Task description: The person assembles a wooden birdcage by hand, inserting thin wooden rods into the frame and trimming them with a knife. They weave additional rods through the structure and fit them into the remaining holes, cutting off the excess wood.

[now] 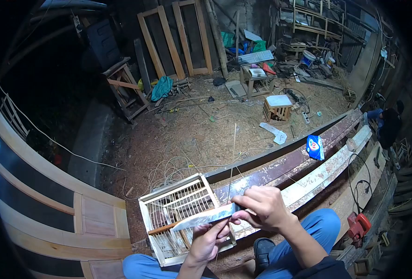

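Note:
My right hand is closed around the dark handle of a large knife, its broad pale blade pointing left. Below the blade, my left hand is closed, fingers curled upward. A thin wooden stick rises from between my hands, crossing near the blade; its lower end is hidden, and it appears to be in my left hand. Behind the knife and my left hand is a wooden cage with thin bars and a brown crosspiece.
Long planks run toward the upper right, bearing a blue and white packet. A red power tool lies at right. Wooden door panels stand at left. Beyond are a small crate stool, loose cable and another person.

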Demonstrator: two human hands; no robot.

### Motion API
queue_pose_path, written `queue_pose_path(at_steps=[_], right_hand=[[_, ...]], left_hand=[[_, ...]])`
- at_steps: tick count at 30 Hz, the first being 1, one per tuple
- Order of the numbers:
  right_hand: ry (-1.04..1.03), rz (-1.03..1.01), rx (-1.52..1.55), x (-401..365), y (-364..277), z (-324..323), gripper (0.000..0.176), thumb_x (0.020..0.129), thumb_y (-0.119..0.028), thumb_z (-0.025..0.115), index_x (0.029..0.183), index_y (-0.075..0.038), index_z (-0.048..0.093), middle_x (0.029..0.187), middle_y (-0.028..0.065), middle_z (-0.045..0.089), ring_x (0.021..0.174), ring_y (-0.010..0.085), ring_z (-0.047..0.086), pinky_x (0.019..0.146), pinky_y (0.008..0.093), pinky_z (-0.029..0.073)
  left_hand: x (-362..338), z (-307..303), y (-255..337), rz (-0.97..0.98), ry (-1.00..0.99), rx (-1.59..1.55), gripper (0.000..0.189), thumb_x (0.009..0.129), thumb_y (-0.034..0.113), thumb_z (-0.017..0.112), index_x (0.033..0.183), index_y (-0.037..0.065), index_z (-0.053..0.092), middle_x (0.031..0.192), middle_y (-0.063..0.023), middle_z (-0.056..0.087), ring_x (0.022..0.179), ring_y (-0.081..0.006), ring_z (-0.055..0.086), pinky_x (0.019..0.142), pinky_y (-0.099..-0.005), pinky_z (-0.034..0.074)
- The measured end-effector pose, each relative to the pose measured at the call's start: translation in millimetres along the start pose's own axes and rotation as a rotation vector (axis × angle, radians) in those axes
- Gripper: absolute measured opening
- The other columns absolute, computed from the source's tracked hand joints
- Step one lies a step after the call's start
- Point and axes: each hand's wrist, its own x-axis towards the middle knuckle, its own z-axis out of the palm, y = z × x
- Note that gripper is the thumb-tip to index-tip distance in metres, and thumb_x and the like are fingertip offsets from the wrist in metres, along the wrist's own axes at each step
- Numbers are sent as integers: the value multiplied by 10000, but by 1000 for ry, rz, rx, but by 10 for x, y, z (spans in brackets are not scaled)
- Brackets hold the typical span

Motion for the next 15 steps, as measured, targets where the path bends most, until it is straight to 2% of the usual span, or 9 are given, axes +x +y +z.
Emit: queue_pose_path(at_steps=[5, 8, 10, 14, 15], right_hand=[[-2, -16, 4, -22, 6, 44, 356, 887, -402, 758, 1056, -90, 726, 734, 37, 555, 660, 217, 600, 574, 355, 478], [49, -10, -19, -8, 64, 34, 374, 880, -434, 750, 1027, -91, 720, 725, 47, 555, 642, 239, 592, 565, 371, 465], [91, 23, -74, 1, 142, -11, 392, 874, -450, 743, 1001, -80, 711, 709, 59, 546, 624, 263, 580, 559, 392, 450], [166, 145, -93, 17, 238, -102, 318, 903, -366, 743, 1022, -73, 711, 722, 63, 574, 649, 276, 595, 570, 389, 463], [188, 111, -91, 5, 281, -98, 334, 900, -389, 744, 1021, -79, 713, 717, 60, 571, 629, 265, 590, 556, 388, 461]], left_hand=[[-19, -5, 48, 12, -37, 32, 399, 1070, 58, 554, 1461, -14, 518, 1018, -129, 696, 650, -16, 411, 524, -151, 293], [-14, 9, 64, 20, -57, 1, 343, 1069, 58, 555, 1402, -20, 571, 995, -130, 702, 623, -14, 399, 513, -155, 293], [4, 4, 67, 132, -113, 56, 266, 1064, 84, 576, 1301, 9, 670, 930, -128, 712, 566, -13, 373, 493, -156, 286], [-19, 33, 95, 76, -90, 68, 329, 1069, 78, 563, 1387, 86, 648, 950, -143, 721, 583, -13, 384, 507, -152, 279], [-21, 43, 102, 78, -89, 69, 329, 1069, 78, 563, 1387, 86, 648, 950, -143, 721, 583, -13, 384, 507, -152, 279]])
